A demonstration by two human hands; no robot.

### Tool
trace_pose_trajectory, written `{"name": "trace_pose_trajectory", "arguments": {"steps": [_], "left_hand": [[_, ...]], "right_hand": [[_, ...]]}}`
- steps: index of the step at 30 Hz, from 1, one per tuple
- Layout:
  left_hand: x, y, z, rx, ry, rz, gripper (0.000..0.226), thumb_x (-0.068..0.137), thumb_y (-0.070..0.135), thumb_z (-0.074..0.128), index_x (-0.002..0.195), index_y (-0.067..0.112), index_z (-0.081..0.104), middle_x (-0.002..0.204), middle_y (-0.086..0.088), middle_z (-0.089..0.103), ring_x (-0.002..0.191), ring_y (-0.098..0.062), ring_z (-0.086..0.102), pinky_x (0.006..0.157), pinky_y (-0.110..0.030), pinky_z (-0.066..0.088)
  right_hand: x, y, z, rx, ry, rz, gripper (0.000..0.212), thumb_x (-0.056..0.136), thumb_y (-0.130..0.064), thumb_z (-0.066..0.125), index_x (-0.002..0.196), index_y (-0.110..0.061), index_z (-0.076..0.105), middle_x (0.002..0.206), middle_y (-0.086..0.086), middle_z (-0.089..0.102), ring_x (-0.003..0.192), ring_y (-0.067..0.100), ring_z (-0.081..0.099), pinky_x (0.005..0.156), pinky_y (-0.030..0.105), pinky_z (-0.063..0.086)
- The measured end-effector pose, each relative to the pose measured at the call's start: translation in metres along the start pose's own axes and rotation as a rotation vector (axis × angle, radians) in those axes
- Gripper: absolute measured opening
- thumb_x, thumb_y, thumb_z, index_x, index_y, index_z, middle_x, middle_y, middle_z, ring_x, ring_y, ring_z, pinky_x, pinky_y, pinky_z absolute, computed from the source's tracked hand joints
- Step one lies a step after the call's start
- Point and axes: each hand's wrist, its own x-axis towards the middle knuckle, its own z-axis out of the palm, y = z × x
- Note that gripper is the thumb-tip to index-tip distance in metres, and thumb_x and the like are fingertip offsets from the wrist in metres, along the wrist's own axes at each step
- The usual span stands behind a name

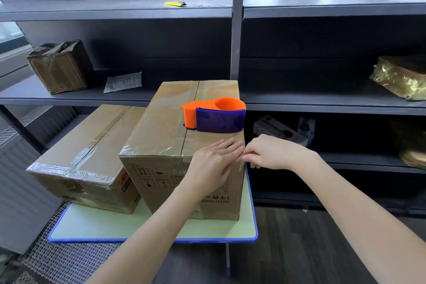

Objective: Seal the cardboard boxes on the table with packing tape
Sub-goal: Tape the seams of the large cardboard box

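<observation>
Two cardboard boxes stand on a small pale green table (pixel 96 226) with a blue rim. The taller box (pixel 166 145) is in the middle, with clear tape over its top seam and near edge. An orange and purple tape dispenser (pixel 214 115) rests on its top. My left hand (pixel 214 163) lies flat over the box's near right top corner, fingers spread. My right hand (pixel 269 152) pinches a bit of clear tape (pixel 243 155) at that same corner. The lower box (pixel 87 147) on the left carries clear tape along its seam and near edge.
Dark metal shelving fills the background, its upright post (pixel 237 30) just behind the tall box. A worn taped box (pixel 60 67) and a paper slip (pixel 123 82) sit on the left shelf, a yellow utility knife (pixel 175 3) higher up, foil-wrapped parcels (pixel 401 76) at right.
</observation>
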Motion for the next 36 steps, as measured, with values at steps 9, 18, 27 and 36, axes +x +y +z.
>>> {"name": "trace_pose_trajectory", "arguments": {"steps": [9,18,27,36], "left_hand": [[-0.003,-0.005,-0.017,-0.222,-0.075,-0.063,0.038,0.093,0.01,0.048,0.129,0.007,0.057,0.137,0.002,0.049,0.131,-0.01,0.04,0.113,-0.023,0.027],[-0.066,-0.066,-0.064,-0.08,0.079,-0.454,0.049,0.09,0.04,0.041,0.119,0.008,0.064,0.121,-0.006,0.064,0.12,-0.019,0.056,0.11,-0.033,0.029],[-0.098,-0.102,-0.062,0.184,-0.05,-0.419,0.065,0.096,0.057,0.018,0.125,0.021,0.063,0.129,-0.003,0.06,0.124,-0.025,0.053,0.107,-0.054,0.027],[-0.097,-0.058,-0.06,0.213,-0.013,-0.453,0.043,0.09,0.043,0.042,0.121,0.025,0.065,0.125,-0.001,0.063,0.119,-0.022,0.057,0.096,-0.049,0.044]], "right_hand": [[-0.011,-0.005,0.01,-0.004,0.089,0.158,0.04,0.101,-0.032,0.034,0.08,-0.009,0.059,0.096,0.005,0.068,0.091,0.022,0.062,0.08,0.035,0.047],[0.008,-0.044,0.03,-0.047,0.494,-0.038,0.037,0.094,-0.033,0.052,0.127,-0.016,0.057,0.125,0.005,0.054,0.118,0.021,0.046,0.095,0.032,0.041],[0.052,-0.062,0.064,-0.058,0.516,-0.226,0.047,0.089,-0.012,0.062,0.133,-0.026,0.052,0.136,-0.001,0.052,0.128,0.029,0.047,0.105,0.044,0.038],[0.031,-0.042,0.04,0.151,0.306,-0.185,0.043,0.097,-0.013,0.048,0.133,-0.036,0.047,0.139,-0.025,0.034,0.139,0.004,0.023,0.109,0.013,0.009]]}}
